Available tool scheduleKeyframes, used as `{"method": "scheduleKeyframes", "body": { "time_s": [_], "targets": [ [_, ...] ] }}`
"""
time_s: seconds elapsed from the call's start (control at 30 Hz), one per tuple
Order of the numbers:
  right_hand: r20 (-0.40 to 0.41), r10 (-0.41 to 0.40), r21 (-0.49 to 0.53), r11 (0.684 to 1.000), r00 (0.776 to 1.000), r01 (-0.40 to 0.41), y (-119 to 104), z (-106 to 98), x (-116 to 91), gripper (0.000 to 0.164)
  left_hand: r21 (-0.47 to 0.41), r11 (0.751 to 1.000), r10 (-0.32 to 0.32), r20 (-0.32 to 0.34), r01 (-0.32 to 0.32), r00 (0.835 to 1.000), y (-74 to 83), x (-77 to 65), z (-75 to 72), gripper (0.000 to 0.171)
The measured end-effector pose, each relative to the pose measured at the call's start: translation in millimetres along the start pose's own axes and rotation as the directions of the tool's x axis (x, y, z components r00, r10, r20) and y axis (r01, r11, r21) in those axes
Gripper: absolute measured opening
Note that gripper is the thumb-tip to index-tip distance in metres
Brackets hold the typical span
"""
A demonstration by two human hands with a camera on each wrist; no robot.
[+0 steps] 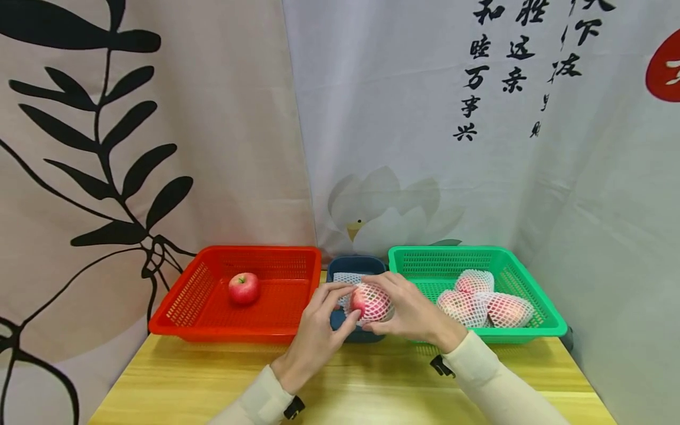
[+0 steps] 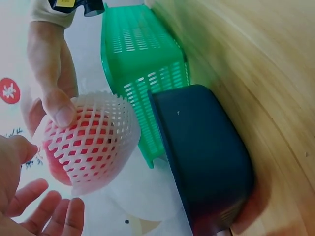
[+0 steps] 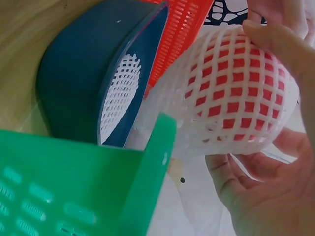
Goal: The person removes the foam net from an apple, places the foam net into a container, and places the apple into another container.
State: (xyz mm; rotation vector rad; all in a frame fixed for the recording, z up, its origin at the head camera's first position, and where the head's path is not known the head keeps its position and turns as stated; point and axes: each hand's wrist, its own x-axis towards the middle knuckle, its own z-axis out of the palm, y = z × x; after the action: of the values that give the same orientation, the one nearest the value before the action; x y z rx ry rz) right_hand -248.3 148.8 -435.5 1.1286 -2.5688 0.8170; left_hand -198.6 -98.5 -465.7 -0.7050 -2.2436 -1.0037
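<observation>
An apple in a white foam net [image 1: 376,302] is held up in front of the small navy basket. My right hand [image 1: 406,304] grips it from the right, thumb on one side and fingers on the other, as the right wrist view also shows. Part of the bare red skin shows at the apple's left end. My left hand [image 1: 321,321] is at that end; in the left wrist view its fingers [image 2: 47,209] are spread and loosely bent, one tip right at the net's edge. More foam netting [image 3: 120,96] lies inside the navy basket [image 3: 74,78].
A red basket [image 1: 175,321] on the left holds one bare apple [image 1: 244,288]. On the right, several netted apples [image 1: 462,307] lie in a green basket [image 1: 547,323]. All stand on a wooden table [image 1: 212,360], with a printed curtain [image 1: 398,106] behind.
</observation>
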Motion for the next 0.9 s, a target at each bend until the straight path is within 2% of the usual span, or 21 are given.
{"method": "scheduleKeyframes", "body": {
  "time_s": [0.33, 0.57, 0.9],
  "targets": [
    [-0.024, -0.022, -0.008, 1.0, 0.999, 0.022, -5, 4, -4, 0.09, -0.032, 0.999, 0.007, -0.006, -0.007, 1.0, 0.3, -6.0, 1.4, 0.051],
    [-0.006, 0.008, -0.003, 1.0, 1.0, -0.008, -9, 10, -10, 0.092, -0.06, 0.998, -0.028, 0.018, 0.029, 0.999, 0.2, -12.5, -0.1, 0.053],
    [-0.001, 0.002, -0.002, 1.0, 1.0, -0.002, -13, 13, -16, 0.093, -0.052, 0.998, -0.026, 0.046, 0.029, 0.999, 0.8, -20.6, -1.6, 0.053]
  ]
}}
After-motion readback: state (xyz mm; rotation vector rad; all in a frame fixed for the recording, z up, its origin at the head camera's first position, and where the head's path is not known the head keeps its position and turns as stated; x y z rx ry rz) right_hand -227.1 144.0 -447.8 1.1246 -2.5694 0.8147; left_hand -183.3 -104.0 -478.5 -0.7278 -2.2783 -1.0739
